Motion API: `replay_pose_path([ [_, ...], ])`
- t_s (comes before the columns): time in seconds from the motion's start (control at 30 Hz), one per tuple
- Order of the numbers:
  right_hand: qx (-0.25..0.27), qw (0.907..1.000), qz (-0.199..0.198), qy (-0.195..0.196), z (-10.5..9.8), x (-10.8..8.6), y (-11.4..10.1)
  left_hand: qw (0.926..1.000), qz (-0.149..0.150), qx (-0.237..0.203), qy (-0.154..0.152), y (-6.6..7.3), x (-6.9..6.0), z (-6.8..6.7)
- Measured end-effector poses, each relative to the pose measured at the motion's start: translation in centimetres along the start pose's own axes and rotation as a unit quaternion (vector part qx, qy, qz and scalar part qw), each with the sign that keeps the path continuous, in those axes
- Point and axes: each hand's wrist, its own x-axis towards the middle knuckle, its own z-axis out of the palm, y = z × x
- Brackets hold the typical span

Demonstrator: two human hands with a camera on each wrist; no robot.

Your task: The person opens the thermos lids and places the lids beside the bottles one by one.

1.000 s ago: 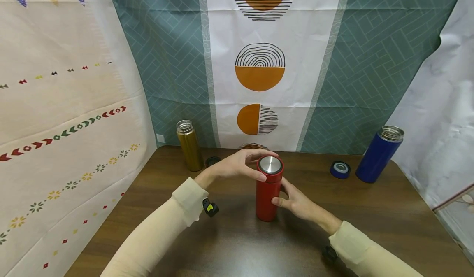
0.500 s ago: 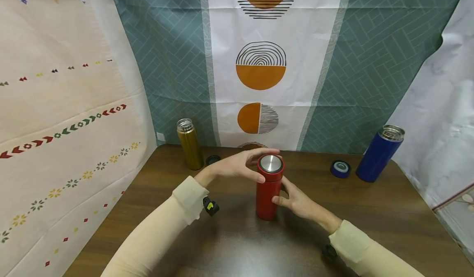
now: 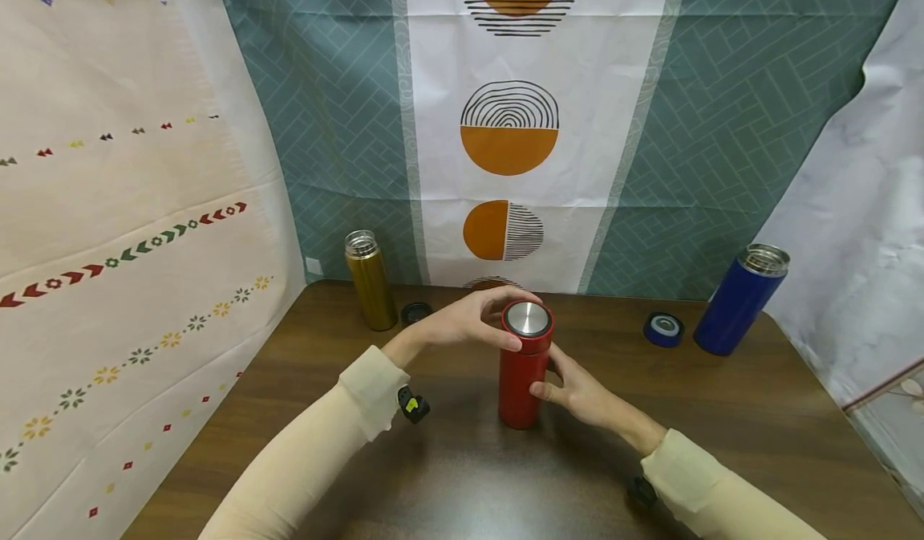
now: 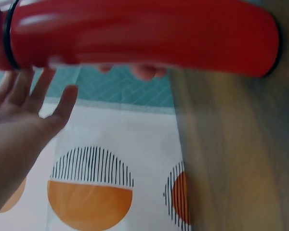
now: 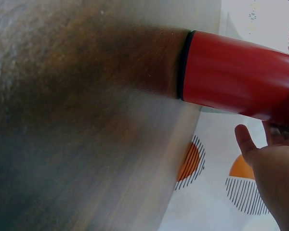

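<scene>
A red thermos (image 3: 518,395) stands upright on the table, capped by a red lid with a round silver top (image 3: 527,319). My left hand (image 3: 462,322) grips that lid from the left, thumb on the near side and fingers round the back. Lower down, my right hand (image 3: 581,394) holds the body from the right; its fingers go behind the thermos, mostly hidden. The left wrist view has the red body (image 4: 149,33) lying across the top, with the left hand (image 4: 31,113) at its lid end. In the right wrist view the right hand (image 5: 279,168) is beside the thermos body (image 5: 236,72).
A gold thermos (image 3: 373,291) without a lid stands at the back left, a dark lid (image 3: 415,312) beside it. At the back right is a blue thermos (image 3: 736,307), open at the top, with its lid (image 3: 663,330) to the left. Patterned cloths hang behind the brown table (image 3: 462,484).
The left thumb and fingers have shifted slightly around the lid, the thumb a little to the right. The right hand and the red thermos stay in place.
</scene>
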Motion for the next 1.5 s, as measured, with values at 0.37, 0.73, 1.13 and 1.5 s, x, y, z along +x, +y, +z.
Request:
replay_pose_path([
  [0.37,-0.003,1.0000,0.006,0.002,0.0,0.0,-0.1,0.9999,0.006,-0.013,0.001,-0.2,-0.3,0.7],
  [0.73,-0.006,0.9999,0.010,0.009,-0.3,0.2,-0.2,0.9969,-0.003,0.032,-0.072,1.0,0.9,-1.1],
  [1.13,-0.005,0.9999,0.000,0.009,0.0,0.0,0.0,0.9977,-0.001,0.010,-0.067,0.6,0.8,-0.9],
  [1.5,0.000,1.0000,-0.008,0.005,0.1,0.0,0.1,0.9998,-0.002,0.020,0.005,0.1,0.1,0.3],
])
